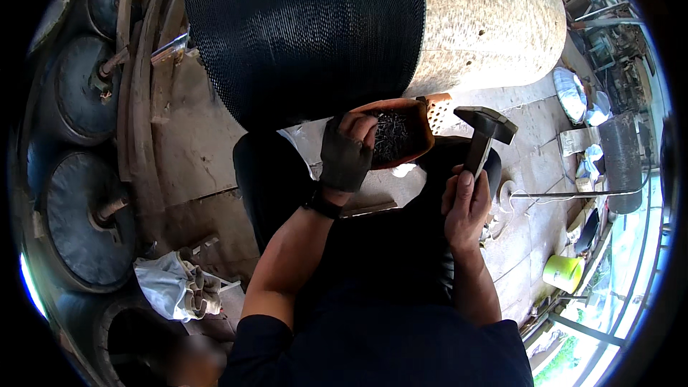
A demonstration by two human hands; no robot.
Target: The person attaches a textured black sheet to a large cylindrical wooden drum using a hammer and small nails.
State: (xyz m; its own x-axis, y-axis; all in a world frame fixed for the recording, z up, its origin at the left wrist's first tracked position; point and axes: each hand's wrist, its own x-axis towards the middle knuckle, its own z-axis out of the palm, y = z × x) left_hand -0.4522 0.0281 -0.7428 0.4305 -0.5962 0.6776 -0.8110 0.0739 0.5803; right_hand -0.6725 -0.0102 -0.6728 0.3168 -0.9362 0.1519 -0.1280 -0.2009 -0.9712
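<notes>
My left hand [347,150], in a dark fingerless glove, is at the left end of a reddish-brown tray [423,145] heaped with small dark nails [393,135]. Its bare fingers are curled together over the tray's edge; whatever they pinch is hidden. To the right, my right hand [469,204] grips a hammer [481,132] by its handle, metal head up. Ahead of both hands lies a large drum. A black ridged sheet [308,29] wraps its left part, and the pale speckled surface [487,21] shows on the right, with a few dark holes.
Dark round drum ends [89,222] line the left side beside long wooden strips [140,79]. A white cloth bag [168,287] lies on the tiled floor. At right are a yellow-green bucket [563,273], a dark roll [620,165], a thin rod [573,194] and white sacks [570,94].
</notes>
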